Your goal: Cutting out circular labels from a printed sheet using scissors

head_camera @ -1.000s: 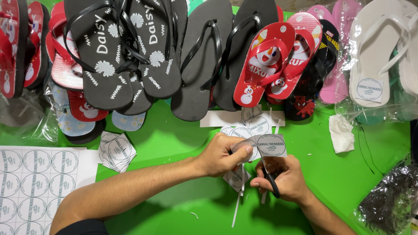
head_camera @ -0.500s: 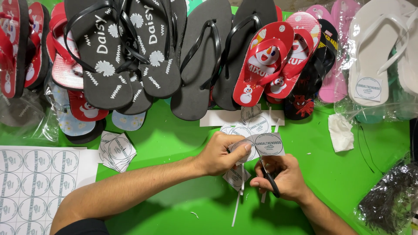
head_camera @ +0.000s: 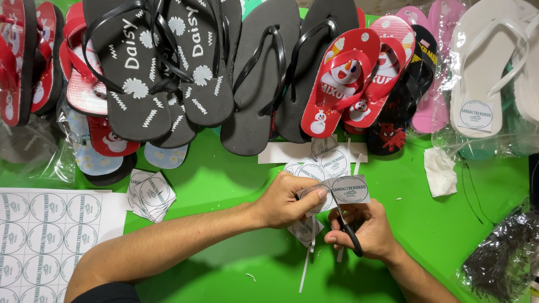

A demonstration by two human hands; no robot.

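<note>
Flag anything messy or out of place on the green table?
Mostly trimmings: thin paper offcuts lie loose below the hands, a crumpled white scrap sits right of the cut labels, and the flip-flops overlap in an untidy row. Nothing looks damaged or spilled.

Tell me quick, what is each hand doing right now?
Left hand: closed, pinching a paper label strip by its edge.
Right hand: closed around black-handled scissors, blades at the strip.

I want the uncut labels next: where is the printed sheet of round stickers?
In the head view, the sticker sheet lies flat at the lower left on the green table, beside the left forearm, just left of a small pile of cut labels.
</note>
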